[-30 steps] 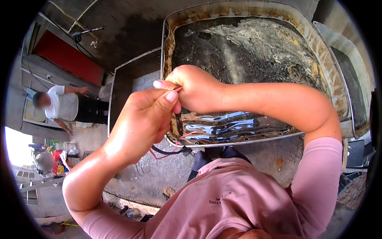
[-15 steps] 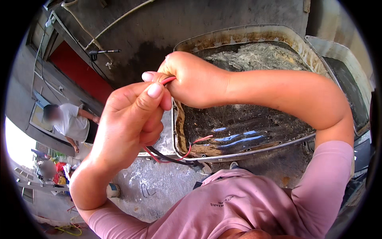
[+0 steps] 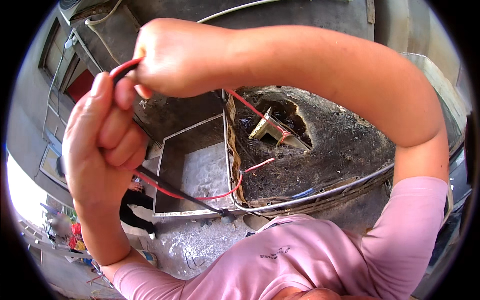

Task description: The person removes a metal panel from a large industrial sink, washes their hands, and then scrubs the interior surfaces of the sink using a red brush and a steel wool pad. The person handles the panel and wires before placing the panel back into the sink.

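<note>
Rough workshop-like space: stained tub with dark, crusted contents, rectangular tray, scuffed concrete floor, bare grey wall, exposed pipe.

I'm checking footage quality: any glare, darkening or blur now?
Head view: bright opening at far left blown out white; head view: fisheye edges fading to black; head view: round patch near that opening blurred, red-and-black cable fairly clear.

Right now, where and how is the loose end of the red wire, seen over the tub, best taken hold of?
Probably just behind the tip of the red wire, coming from the near side of the tub: this end sticks out freely, while farther back the wire bends toward the black cable.
</note>
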